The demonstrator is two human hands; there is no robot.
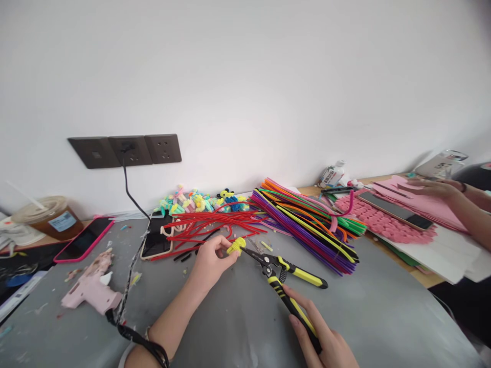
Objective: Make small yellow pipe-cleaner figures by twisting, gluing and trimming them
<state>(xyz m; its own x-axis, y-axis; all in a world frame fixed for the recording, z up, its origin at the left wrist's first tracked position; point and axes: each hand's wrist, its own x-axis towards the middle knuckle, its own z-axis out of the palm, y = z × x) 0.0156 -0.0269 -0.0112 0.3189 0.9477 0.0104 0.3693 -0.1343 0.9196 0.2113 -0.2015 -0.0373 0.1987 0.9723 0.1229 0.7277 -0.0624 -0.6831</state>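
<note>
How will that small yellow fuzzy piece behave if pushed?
The yellow fuzzy piece looks coiled and fluffy, so probably very light and squashy. The left hand pinches it by fingertips alone, suggesting little weight. Its fuzz would likely drag on the grey mat, not slide.

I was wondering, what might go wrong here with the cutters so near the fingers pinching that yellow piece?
The tip of the cutters sits right by the left hand pinching the yellow piece, so a squeeze from the right hand might nip a fingertip. The cord of the glue gun lies by the left forearm and could snag.
</note>
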